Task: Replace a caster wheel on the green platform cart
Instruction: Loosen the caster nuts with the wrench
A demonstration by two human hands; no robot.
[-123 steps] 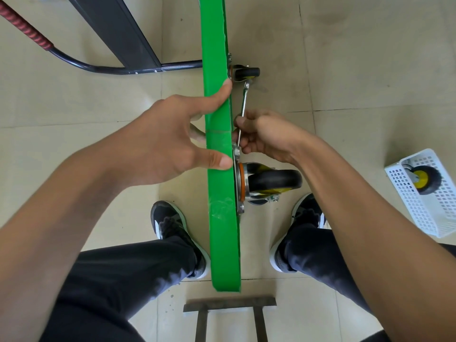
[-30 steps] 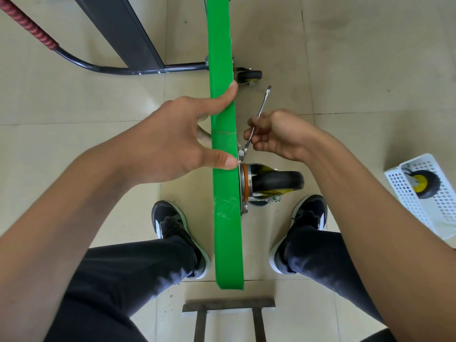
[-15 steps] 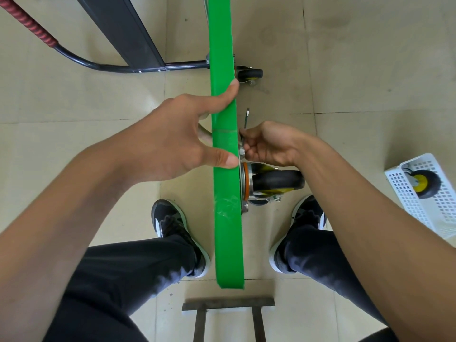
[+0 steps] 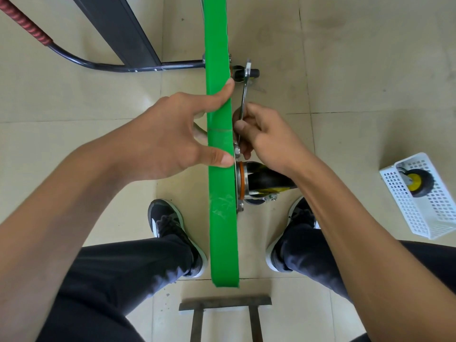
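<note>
The green platform cart [image 4: 222,218] stands on its edge between my feet, seen edge-on. My left hand [image 4: 170,139] grips the green edge, with thumb and forefinger over its top and the other fingers behind it. A black caster wheel [image 4: 266,180] with a metal plate is bolted to the cart's right face. My right hand [image 4: 264,134] holds a silver wrench [image 4: 244,95] just above that wheel's plate. The wrench's lower end sits at a bolt near the plate, and its free end points up and away. A second small caster [image 4: 243,73] shows farther along the cart.
A white perforated basket [image 4: 419,211] lies on the floor at the right with a yellow-hubbed black wheel [image 4: 419,182] in it. The cart's dark handle bar [image 4: 98,65] with a red grip runs at the upper left. A metal frame [image 4: 224,304] lies near my feet.
My right hand has swung the wrench: its shaft was tilted right, then nearly hidden under my hand, and now stands upright along the cart. My left hand has kept its hold.
</note>
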